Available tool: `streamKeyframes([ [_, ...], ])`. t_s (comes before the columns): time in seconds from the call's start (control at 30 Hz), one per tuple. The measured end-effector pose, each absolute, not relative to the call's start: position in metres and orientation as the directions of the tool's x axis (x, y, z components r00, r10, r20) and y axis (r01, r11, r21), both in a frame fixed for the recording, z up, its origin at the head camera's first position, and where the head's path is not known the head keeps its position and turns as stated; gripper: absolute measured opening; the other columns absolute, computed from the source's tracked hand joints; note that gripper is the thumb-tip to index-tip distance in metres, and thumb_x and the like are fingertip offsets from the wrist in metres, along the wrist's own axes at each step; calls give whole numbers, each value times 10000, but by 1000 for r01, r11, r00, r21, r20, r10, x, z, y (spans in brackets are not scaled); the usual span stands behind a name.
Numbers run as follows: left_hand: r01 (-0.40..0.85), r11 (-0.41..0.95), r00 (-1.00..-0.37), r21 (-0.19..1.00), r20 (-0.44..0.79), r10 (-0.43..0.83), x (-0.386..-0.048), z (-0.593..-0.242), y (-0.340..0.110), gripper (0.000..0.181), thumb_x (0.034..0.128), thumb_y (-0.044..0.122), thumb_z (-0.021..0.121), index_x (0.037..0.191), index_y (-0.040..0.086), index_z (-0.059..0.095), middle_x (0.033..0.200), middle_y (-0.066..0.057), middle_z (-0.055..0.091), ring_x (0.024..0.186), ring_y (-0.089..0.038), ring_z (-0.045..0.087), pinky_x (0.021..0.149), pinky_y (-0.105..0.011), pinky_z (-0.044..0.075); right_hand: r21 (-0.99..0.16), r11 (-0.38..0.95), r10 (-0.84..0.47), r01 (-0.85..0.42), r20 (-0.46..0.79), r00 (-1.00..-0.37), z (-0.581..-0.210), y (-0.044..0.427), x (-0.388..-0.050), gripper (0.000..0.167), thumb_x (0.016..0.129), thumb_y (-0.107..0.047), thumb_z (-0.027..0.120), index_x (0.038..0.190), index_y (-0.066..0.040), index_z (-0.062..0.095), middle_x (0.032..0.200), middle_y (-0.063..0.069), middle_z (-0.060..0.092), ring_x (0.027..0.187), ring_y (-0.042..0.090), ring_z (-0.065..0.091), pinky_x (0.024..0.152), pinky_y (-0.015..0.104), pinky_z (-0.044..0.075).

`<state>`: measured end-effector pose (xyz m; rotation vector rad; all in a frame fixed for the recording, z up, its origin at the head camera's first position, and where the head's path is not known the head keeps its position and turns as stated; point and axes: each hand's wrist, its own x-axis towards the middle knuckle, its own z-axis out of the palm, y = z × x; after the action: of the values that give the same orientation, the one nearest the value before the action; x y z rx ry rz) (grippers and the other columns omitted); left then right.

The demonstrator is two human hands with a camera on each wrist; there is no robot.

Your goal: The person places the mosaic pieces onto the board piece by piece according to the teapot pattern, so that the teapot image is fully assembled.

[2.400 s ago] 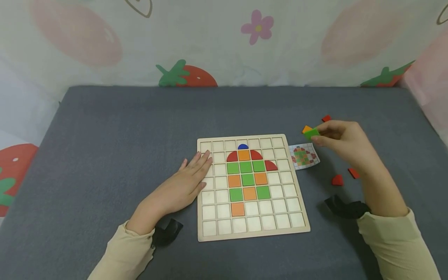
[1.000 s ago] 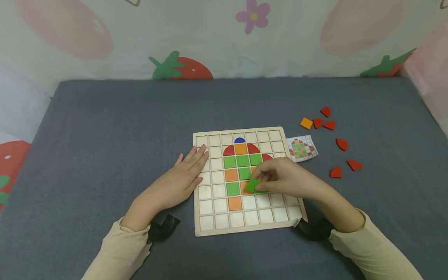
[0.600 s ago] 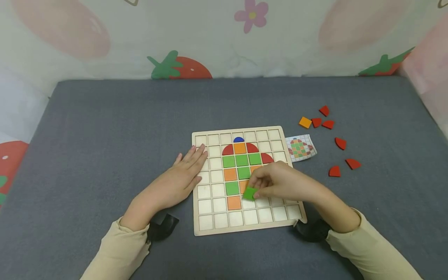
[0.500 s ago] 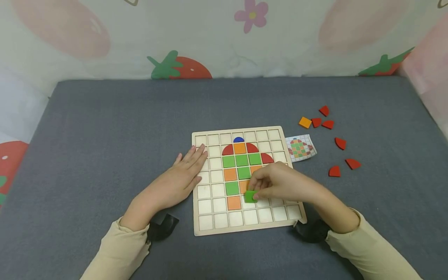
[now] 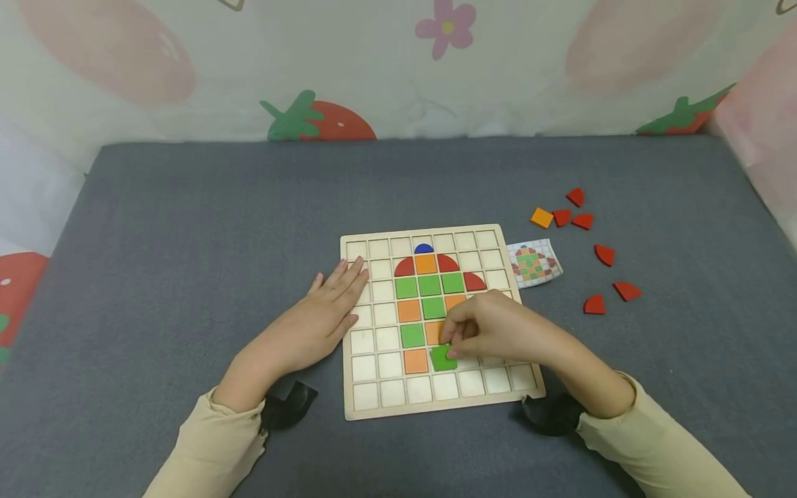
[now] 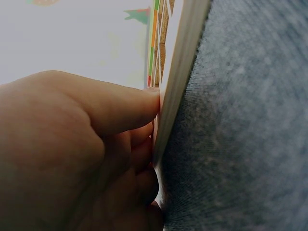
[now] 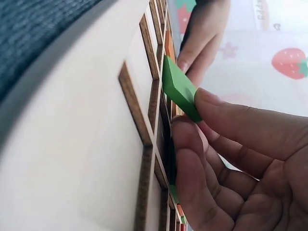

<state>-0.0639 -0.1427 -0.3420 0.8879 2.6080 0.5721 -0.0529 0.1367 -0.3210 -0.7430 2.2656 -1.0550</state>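
Observation:
In the head view my right hand (image 5: 492,325) pinches a green square tile (image 5: 444,358) between thumb and fingers. The tile is tilted over a cell of the wooden grid board (image 5: 398,413), just right of an orange tile (image 5: 416,361); the right wrist view shows the green tile (image 7: 179,89) with one edge at the cell. My left hand (image 5: 311,332) rests with straight fingers on the board's left side. In the left wrist view its thumb (image 6: 127,106) touches the board's edge (image 6: 180,77). The right hand hides some cells beneath it.
A pattern card (image 5: 534,263) lies against the board's right side. Beyond it are a loose orange tile (image 5: 542,218) and several red quarter-round pieces (image 5: 605,254). Green, orange, red and blue pieces (image 5: 424,249) sit in the board's upper and middle cells. Grey cloth covers the table (image 5: 218,228).
My right hand came from the loose pieces at the right to the board, carrying green. It then moved slightly toward me, and the tile now lies lower over its cell. My left hand stayed put.

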Motion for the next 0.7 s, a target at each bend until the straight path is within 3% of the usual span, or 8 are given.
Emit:
streamKeyframes([
  [0.7,501,730,-754,464,-179,631,-65,-343,-143,588,990,143,462,1489,-10,191,1564,-140,95,1433,-289,49,1115,-533,112,-807,531,-679,-259,-222,-700,-321,135,-52,48,790,-53,749,793,-80,710,724,-68,647,631,37,561,593,227,497],
])
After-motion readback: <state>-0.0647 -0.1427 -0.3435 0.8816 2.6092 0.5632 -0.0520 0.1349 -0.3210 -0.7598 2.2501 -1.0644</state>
